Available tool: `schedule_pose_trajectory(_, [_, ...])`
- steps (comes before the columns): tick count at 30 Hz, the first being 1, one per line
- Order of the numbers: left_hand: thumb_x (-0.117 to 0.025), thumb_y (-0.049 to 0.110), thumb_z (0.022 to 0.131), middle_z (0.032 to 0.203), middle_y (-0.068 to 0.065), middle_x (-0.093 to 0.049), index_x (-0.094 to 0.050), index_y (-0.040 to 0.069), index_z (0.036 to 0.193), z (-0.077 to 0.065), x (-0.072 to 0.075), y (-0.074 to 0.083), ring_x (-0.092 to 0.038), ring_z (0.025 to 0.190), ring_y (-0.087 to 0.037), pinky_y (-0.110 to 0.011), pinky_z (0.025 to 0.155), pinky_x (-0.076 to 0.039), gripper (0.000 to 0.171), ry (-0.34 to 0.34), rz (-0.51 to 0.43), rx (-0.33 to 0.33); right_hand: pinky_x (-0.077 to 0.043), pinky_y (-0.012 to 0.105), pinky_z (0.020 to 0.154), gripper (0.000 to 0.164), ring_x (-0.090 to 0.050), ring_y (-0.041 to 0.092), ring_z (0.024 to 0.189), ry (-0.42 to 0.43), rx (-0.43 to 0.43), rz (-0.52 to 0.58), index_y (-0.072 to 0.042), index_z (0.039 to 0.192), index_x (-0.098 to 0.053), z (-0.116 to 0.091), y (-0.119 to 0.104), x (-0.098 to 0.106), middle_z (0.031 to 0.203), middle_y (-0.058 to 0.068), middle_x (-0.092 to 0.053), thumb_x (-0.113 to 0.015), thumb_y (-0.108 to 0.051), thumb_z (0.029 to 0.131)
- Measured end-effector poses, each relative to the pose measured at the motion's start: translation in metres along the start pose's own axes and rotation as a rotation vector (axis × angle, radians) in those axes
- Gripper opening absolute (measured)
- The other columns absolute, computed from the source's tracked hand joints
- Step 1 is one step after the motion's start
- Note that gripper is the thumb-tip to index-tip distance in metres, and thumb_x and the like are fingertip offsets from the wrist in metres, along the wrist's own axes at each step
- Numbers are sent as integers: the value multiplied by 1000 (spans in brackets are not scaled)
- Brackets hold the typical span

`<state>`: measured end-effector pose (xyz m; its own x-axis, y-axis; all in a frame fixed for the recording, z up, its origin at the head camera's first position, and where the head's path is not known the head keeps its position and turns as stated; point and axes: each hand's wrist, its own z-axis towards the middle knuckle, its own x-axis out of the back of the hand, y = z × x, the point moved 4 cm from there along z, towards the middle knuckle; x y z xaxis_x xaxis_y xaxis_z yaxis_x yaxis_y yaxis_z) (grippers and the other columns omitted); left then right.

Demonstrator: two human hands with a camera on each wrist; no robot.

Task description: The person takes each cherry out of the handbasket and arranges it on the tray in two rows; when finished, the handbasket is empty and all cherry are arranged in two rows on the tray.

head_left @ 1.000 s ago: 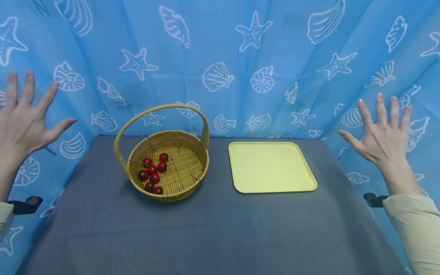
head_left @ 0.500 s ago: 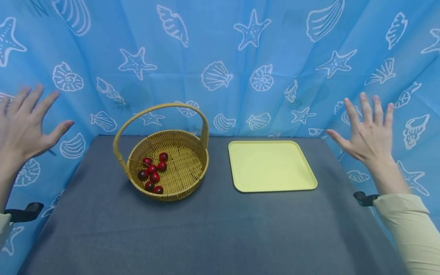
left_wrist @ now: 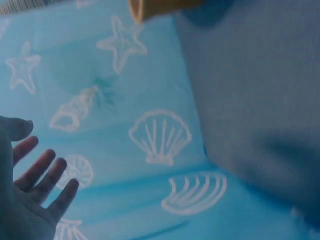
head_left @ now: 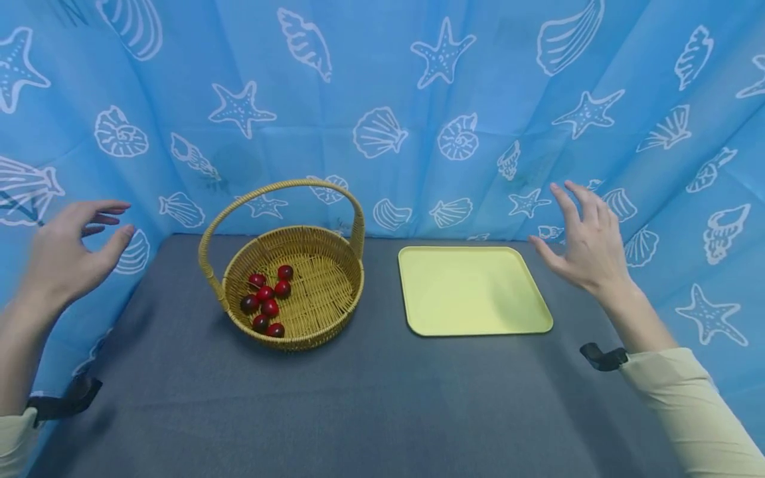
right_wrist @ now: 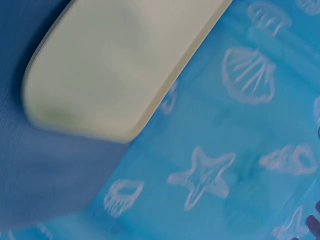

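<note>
My left hand (head_left: pixel 72 255) is in the air off the table's left side, holding nothing, fingers bent loosely forward and thumb apart. In the left wrist view the fingers (left_wrist: pixel 37 172) are spread. A round wicker basket (head_left: pixel 335 325) with a tall arched handle (head_left: pixel 281 188) stands left of centre, apart from that hand. Several dark red cherries (head_left: pixel 265 293) lie in its left half. My right hand (head_left: pixel 588 249) hovers just right of the flat yellow tray (head_left: pixel 472 289), holding nothing, thumb and fingers apart. Only bits of its fingertips (right_wrist: pixel 313 226) show in the right wrist view.
A grey-blue cloth (head_left: pixel 382 411) covers the table. Behind it and along both sides hangs a blue curtain (head_left: pixel 382 79) printed with shells and starfish. Each wrist wears a black camera mount, the left one (head_left: pixel 66 398) low over the table's left edge.
Both hands have come down and inward from beside the curtain, their upright fingers now bending. The right hand has moved left to the tray's side. Basket, cherries and tray have stayed put.
</note>
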<state>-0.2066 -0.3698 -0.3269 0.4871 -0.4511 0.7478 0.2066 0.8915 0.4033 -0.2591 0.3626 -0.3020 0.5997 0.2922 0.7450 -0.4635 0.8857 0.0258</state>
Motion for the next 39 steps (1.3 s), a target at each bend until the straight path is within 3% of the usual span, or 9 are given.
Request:
schedule_pose_trajectory(2, [-59,19,111,138,-36,-59,-58,-3,149,-10,-4,5,-64,115,-33,-39,110,-59,44,-4,-55,46,-42,81,105,86,-46,61,139,-20,4,76,-5,163,-42,3,-13,-5,158,34,-47,-54,-63,100])
schedule_pose_trajectory(4, [-61,20,110,132,-24,-66,-60,-1,147,-20,-8,10,-62,107,-5,-11,95,-50,43,1,-110,88,-42,79,107,80,-47,59,139,-36,15,149,-2,161,-43,6,-26,-10,156,34,-49,-65,-45,97])
schedule_pose_trajectory(6, [-64,20,109,124,-1,-70,-63,1,145,-30,-11,14,-53,100,16,1,80,-34,41,4,-177,118,-43,76,109,79,-48,57,139,-53,22,209,0,160,-44,9,-39,-16,154,33,-51,-73,-29,92])
schedule_pose_trajectory(7, [-65,20,109,120,10,-69,-64,1,144,-35,-12,17,-48,97,23,3,80,-36,40,2,-218,130,-43,75,110,78,-49,56,140,-59,25,232,0,158,-45,10,-46,-19,154,33,-52,-76,-24,91])
schedule_pose_trajectory(10, [-66,20,109,115,35,-58,-64,2,144,-50,-15,25,-56,96,22,6,79,-43,39,-25,-312,157,-42,74,116,76,-49,53,142,-86,38,286,2,156,-47,15,-66,-28,153,31,-54,-80,-17,90])
schedule_pose_trajectory(20, [-69,16,107,112,30,-63,-64,5,136,-91,-32,50,-66,91,12,1,77,-52,31,-131,-406,208,-47,64,115,68,-54,43,139,-188,53,494,-2,153,-52,29,-127,-56,150,23,-59,-82,-13,93])
schedule_pose_trajectory(24, [-68,17,108,113,21,-65,-65,5,132,-100,-44,58,-65,92,12,-2,76,-53,26,-199,-396,215,-52,58,111,63,-58,39,134,-243,53,591,-1,151,-54,34,-148,-68,147,21,-62,-81,-13,95])
schedule_pose_trajectory(30, [-67,24,110,125,-14,-71,-66,6,131,-112,-66,70,-60,97,18,-10,77,-59,28,-355,-375,253,-62,51,107,54,-65,33,131,-347,34,725,-2,147,-58,40,-182,-84,144,17,-66,-80,-12,98])
schedule_pose_trajectory(39, [-68,26,109,123,-16,-72,-64,10,139,-131,-93,87,-77,97,-12,-27,75,-67,35,-445,-464,346,-68,45,95,42,-74,26,112,-470,66,941,-4,138,-65,60,-228,-100,129,13,-74,-79,-9,99])
